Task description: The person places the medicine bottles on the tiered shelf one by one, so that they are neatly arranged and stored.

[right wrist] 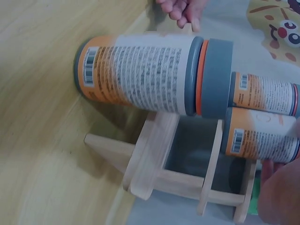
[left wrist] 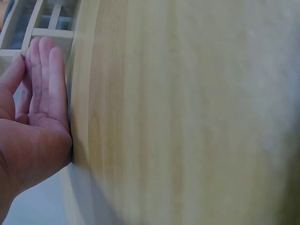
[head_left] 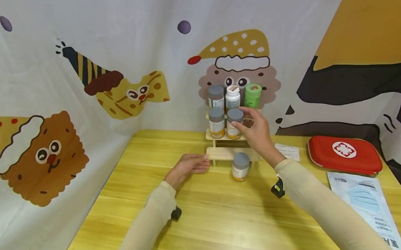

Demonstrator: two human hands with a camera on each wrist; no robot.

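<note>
A small wooden step rack (head_left: 232, 154) stands against the back cloth. My right hand (head_left: 257, 133) holds a grey-capped supplement bottle (head_left: 234, 130) on the rack's middle step, thumb on one side and fingers on the other. Beside it on that step stands a matching bottle (head_left: 216, 123). In front of the lowest step another grey-capped bottle (right wrist: 140, 70) is upright on the table. My left hand (head_left: 191, 165) is at the left end of the lowest step, its thumb touching the wood and its fingers straight in the left wrist view.
The top step bears a grey-capped bottle (head_left: 215, 97), a white bottle (head_left: 233, 98) and a green bottle (head_left: 252, 96). To the right lie a paper slip (head_left: 287, 152), a red first-aid case (head_left: 344, 155) and a face mask packet (head_left: 366, 205). A cartoon-printed cloth hangs behind.
</note>
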